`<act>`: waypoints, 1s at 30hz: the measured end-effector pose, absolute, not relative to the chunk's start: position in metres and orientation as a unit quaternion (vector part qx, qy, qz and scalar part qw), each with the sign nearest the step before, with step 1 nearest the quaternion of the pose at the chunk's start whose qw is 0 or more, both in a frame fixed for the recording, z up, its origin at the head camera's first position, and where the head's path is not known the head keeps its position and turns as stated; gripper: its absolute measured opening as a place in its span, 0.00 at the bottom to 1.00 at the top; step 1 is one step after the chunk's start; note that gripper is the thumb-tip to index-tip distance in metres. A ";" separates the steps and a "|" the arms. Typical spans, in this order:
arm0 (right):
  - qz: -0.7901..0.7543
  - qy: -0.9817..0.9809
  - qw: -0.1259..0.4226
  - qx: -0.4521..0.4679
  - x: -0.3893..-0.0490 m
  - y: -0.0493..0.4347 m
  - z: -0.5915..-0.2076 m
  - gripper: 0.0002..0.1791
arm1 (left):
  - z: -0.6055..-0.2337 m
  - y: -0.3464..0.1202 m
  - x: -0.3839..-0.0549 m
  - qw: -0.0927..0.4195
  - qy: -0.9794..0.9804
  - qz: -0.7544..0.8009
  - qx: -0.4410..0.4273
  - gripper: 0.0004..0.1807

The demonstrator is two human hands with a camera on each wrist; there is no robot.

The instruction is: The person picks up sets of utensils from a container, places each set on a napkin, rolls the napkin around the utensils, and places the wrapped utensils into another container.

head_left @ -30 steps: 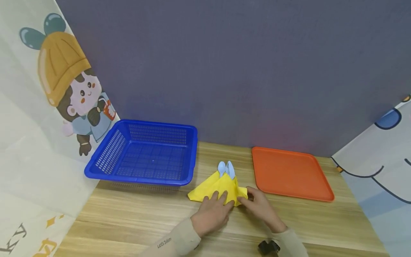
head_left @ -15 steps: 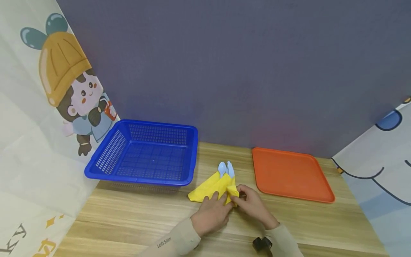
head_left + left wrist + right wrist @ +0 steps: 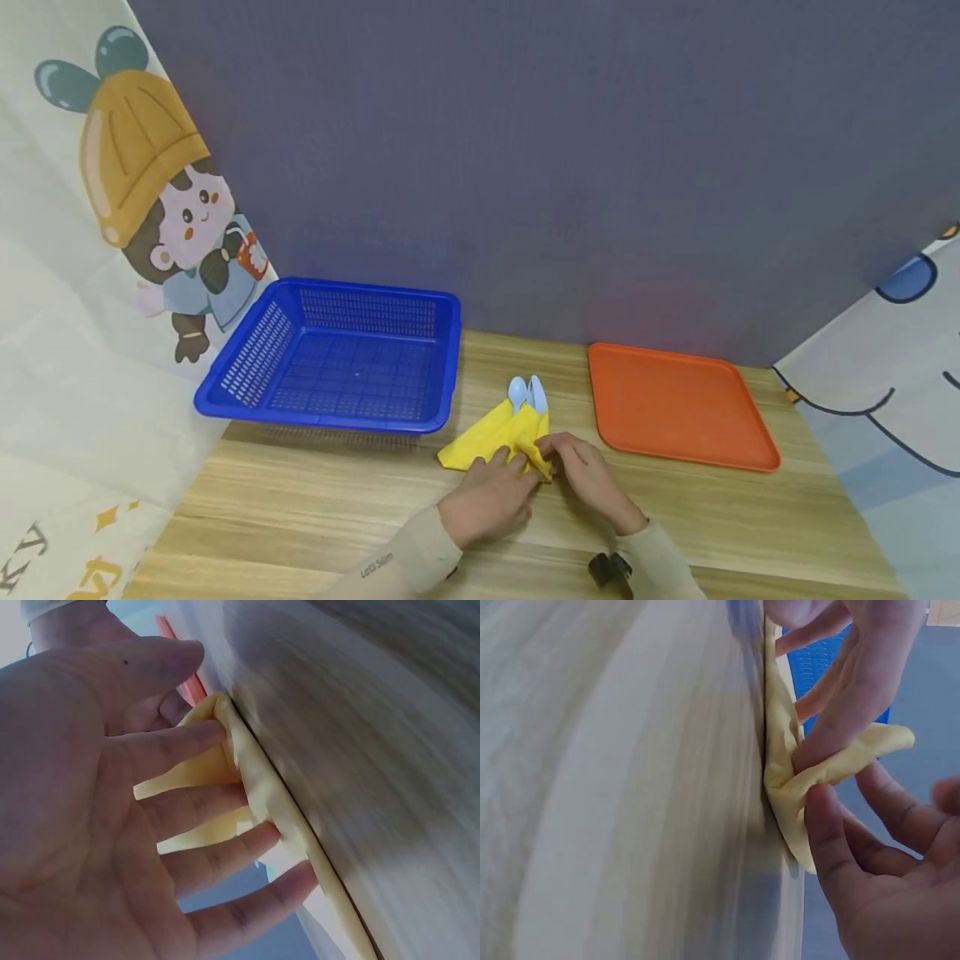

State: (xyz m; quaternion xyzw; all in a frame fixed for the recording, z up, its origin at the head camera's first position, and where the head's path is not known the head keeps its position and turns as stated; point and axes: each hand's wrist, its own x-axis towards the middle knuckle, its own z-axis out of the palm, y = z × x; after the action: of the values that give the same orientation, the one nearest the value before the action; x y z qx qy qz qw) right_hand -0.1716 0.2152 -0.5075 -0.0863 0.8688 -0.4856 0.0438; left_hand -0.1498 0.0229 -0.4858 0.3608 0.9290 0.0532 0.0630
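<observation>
A folded yellow napkin [image 3: 480, 437] lies on the table. Out of its top stick a pale blue spoon [image 3: 517, 392] and a slim pale blue piece of cutlery [image 3: 537, 396], perhaps more than one; their lower ends are hidden. My left hand [image 3: 491, 498] presses the napkin's lower part with spread, nearly straight fingers, their tips on the cloth in the left wrist view. At the napkin's right side, my right hand [image 3: 588, 477] holds a folded-over flap between thumb and forefinger. In the right wrist view this flap [image 3: 881, 742] stands up beside a left finger.
A blue perforated basket [image 3: 330, 421] stands to the left at the back. On the right lies an orange tray [image 3: 686, 408]. A grey panel [image 3: 525, 167] rises behind the wooden table [image 3: 300, 500], with printed sheets on both sides.
My right hand has moved left, turning the napkin's right corner inward over the folded part. The left hand has stayed pressed on the cloth. Basket and tray have not moved.
</observation>
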 end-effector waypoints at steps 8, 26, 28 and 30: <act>-0.397 0.897 -0.010 -0.194 -0.168 0.213 -0.510 0.10 | -0.486 0.013 -0.149 0.044 0.919 0.061 0.387 0.21; -0.292 0.944 -0.036 -0.147 -0.165 0.191 -0.510 0.07 | -0.473 -0.004 -0.131 -0.007 0.923 0.054 0.380 0.20; -0.276 0.948 -0.045 -0.155 -0.164 0.189 -0.511 0.08 | -0.474 -0.007 -0.131 -0.001 0.925 0.056 0.375 0.20; -0.261 0.950 -0.053 -0.164 -0.164 0.187 -0.512 0.09 | -0.476 -0.010 -0.131 0.005 0.928 0.060 0.368 0.18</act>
State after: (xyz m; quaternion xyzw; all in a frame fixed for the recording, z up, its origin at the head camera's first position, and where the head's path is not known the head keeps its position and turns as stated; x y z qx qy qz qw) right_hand -0.1639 0.1872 -0.5115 -0.1640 0.9498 -0.2610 -0.0534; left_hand -0.1315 -0.0100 -0.4762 0.3676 0.9281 0.0597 0.0048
